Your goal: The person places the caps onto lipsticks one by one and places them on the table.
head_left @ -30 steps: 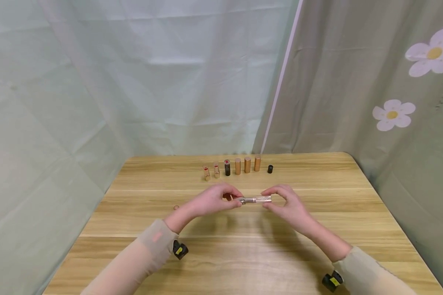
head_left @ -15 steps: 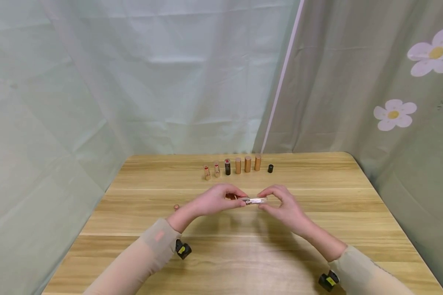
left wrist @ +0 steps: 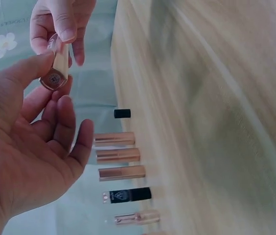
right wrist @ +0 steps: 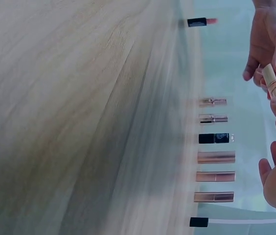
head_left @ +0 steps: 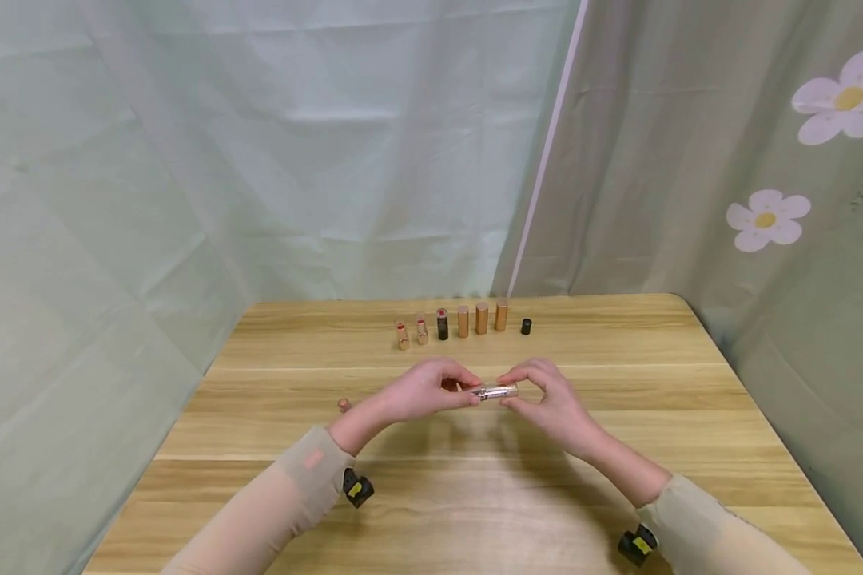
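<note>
My left hand point(head_left: 435, 390) pinches the gold base of a lipstick point(left wrist: 59, 63) between thumb and fingers, above the middle of the table. From the other side, my right hand point(head_left: 550, 403) pinches its clear cap point(head_left: 507, 390) near the end. The cap sits over the lipstick, lying in line with the base and roughly level. In the left wrist view the round bottom of the base faces the camera, close by the left thumb. Beyond my left wrist an uncapped lipstick point(right wrist: 196, 22) with a black base and a pink tip stands upright, partly hidden by the forearm in the head view.
Along the back of the wooden table point(head_left: 582, 479) runs a row of upright lipsticks: two clear-capped gold ones point(head_left: 403, 337), a black one point(head_left: 442, 325) and three copper tubes point(head_left: 482, 319). A small black cap point(head_left: 526, 327) ends the row at right. Curtains point(head_left: 374, 160) hang behind.
My right hand has moved left, and the clear cap has slid further over the lipstick, so the pair looks shorter. The left hand has shifted slightly right. The row at the back stays put.
</note>
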The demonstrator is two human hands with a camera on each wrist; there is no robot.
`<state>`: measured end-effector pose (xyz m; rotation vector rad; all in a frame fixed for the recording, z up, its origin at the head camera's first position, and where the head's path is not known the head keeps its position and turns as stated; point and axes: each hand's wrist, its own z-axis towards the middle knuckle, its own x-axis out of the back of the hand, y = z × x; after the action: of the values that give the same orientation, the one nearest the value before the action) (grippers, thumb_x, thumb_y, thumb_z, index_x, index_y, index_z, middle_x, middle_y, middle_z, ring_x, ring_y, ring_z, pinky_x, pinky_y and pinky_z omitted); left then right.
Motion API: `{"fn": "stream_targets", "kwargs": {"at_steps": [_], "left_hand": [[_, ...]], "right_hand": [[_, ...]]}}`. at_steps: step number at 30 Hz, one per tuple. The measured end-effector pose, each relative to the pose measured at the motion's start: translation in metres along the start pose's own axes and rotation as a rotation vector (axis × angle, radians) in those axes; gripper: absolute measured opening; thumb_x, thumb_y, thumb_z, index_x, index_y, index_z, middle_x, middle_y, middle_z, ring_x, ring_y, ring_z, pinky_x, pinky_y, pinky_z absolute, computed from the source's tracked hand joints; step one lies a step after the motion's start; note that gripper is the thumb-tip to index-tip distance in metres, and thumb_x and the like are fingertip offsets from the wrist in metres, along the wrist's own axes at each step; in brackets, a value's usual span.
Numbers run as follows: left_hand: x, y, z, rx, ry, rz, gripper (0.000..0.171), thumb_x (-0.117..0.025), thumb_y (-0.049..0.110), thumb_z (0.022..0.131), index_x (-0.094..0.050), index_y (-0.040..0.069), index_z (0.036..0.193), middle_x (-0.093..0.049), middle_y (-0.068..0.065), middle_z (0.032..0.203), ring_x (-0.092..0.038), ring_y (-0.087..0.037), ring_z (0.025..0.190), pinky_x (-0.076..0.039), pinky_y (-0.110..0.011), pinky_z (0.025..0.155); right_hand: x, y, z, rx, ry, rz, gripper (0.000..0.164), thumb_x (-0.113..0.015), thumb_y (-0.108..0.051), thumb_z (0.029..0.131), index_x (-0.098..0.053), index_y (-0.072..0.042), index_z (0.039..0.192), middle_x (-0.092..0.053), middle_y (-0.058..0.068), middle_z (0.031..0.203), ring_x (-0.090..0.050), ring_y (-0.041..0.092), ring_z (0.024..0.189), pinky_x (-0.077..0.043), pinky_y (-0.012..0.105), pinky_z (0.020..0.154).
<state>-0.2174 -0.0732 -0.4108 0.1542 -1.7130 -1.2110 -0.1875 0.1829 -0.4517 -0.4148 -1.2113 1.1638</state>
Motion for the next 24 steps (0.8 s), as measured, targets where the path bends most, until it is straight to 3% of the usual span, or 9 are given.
{"fn": "stream_targets", "kwargs": {"at_steps": [8,13,17,24], "left_hand": [[0.006,0.006,0.0,0.009,-0.068,0.059,0.03,-0.07,0.04,0.098,-0.071,0.024,0.124,-0.067,0.008,0.093,-0.058,-0.01,0.081,-0.05,-0.03,0.07],[0.015,0.008,-0.002,0.006,-0.103,0.028,0.022,-0.069,0.038,0.099,-0.073,0.027,0.118,-0.069,0.006,0.094,-0.058,-0.013,0.081,-0.049,-0.031,0.069],[0.028,0.006,-0.008,-0.003,-0.073,-0.001,0.022,-0.072,0.033,0.097,-0.072,0.023,0.116,-0.069,0.005,0.098,-0.062,-0.016,0.088,-0.051,-0.033,0.074],[0.06,-0.007,-0.025,0.041,0.066,0.001,0.024,-0.075,0.027,0.095,-0.068,0.016,0.115,-0.067,0.0,0.099,-0.061,-0.019,0.089,-0.052,-0.035,0.075]], "right_hand": [[-0.001,-0.007,0.005,0.09,-0.017,-0.072,0.03,-0.085,-0.01,0.085,-0.076,-0.026,0.108,-0.067,-0.011,0.115,-0.052,0.018,0.115,-0.043,0.049,0.097],[-0.003,-0.015,0.012,0.134,0.001,-0.07,0.038,-0.084,-0.01,0.086,-0.073,-0.016,0.122,-0.067,-0.01,0.119,-0.054,0.017,0.116,-0.044,0.048,0.098],[0.004,-0.014,0.017,0.128,0.029,-0.066,0.047,-0.083,-0.007,0.086,-0.068,-0.012,0.13,-0.069,-0.005,0.118,-0.057,0.021,0.118,-0.045,0.05,0.1],[0.024,0.008,0.019,0.009,0.036,-0.149,0.039,-0.076,-0.014,0.094,-0.067,-0.014,0.132,-0.07,0.0,0.117,-0.057,0.027,0.122,-0.043,0.053,0.103]]}}
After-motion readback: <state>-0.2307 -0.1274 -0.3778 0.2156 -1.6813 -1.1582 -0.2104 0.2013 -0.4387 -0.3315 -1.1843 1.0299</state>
